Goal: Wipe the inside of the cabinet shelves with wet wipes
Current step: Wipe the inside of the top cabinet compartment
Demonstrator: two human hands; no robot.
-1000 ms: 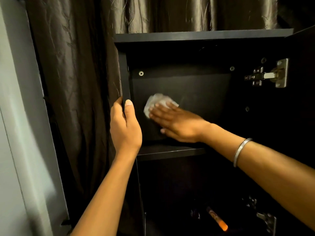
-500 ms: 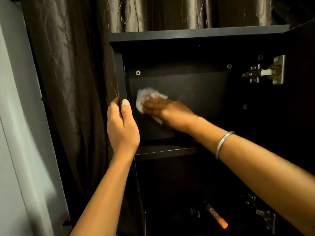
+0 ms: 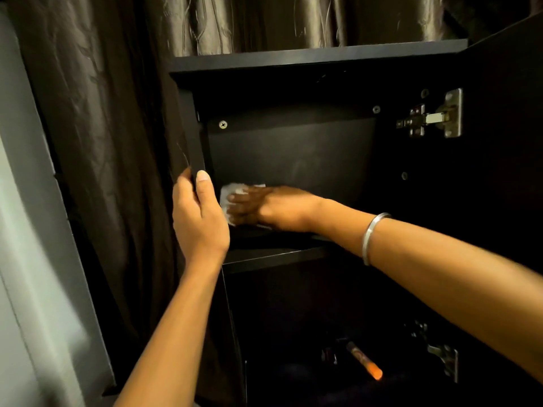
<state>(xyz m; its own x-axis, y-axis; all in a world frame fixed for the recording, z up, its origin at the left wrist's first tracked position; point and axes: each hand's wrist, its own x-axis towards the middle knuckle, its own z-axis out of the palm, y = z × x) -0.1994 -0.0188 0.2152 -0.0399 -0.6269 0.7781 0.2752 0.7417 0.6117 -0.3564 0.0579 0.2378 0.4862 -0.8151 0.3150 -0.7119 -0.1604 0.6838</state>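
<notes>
The wet wipe (image 3: 235, 195) is a single white, crumpled sheet, small against the black interior of the cabinet (image 3: 293, 154). It lies at the bottom left of the cabinet's upper compartment, where the back panel meets the shelf (image 3: 273, 257), and most of it is hidden under the right hand (image 3: 264, 207); only its upper and left edges show. That hand lies palm-down on the wipe with the fingers (image 3: 239, 201) stretched out fairly straight, pressing it flat rather than curling round it.

The left hand (image 3: 199, 218) grips the front edge of the cabinet's left side panel (image 3: 191, 136), thumb on the inner face and the other fingers wrapped round the outer face. It stands just in front of the wipe and covers part of the wipe's left side from this view.

One silver bangle (image 3: 371, 239) sits on the right forearm, outside the compartment. Two metal hinges are fixed to the open door at the cabinet's right: the upper hinge (image 3: 432, 116) beside the upper compartment, the lower hinge (image 3: 443, 359) beside the lower one. One orange-tipped object (image 3: 365, 362) lies deep in the lower compartment, too dim to identify. A dark, glossy curtain (image 3: 102, 113) hangs to the cabinet's left and behind its top, and a pale wall (image 3: 26, 259) stands further left.
</notes>
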